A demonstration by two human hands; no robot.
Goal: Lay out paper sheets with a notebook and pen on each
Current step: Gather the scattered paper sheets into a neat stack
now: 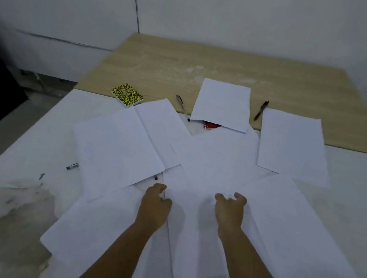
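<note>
Both hands, left (156,203) and right (230,211), curl onto the overlapping paper sheets (209,167) heaped mid-surface (347,214), what they pinch unclear; separating one sheet cleanly, clear of the yellow notebook (127,94) and pens (261,110), seems best.

A plain office or study workroom. Bare white panelled walls (246,16) with dark seams close the scene from 10 to 2 o'clock. A light wood-grain laminate desk (166,63) at 12 o'clock abuts a white, stained worktop (32,137) in the foreground. Loose white paper sheets (293,145) cover the centre; a yellow-and-black speckled notebook (127,94) lies at 11 o'clock, and a dark ballpoint pen (261,110) at 1 o'clock.
</note>
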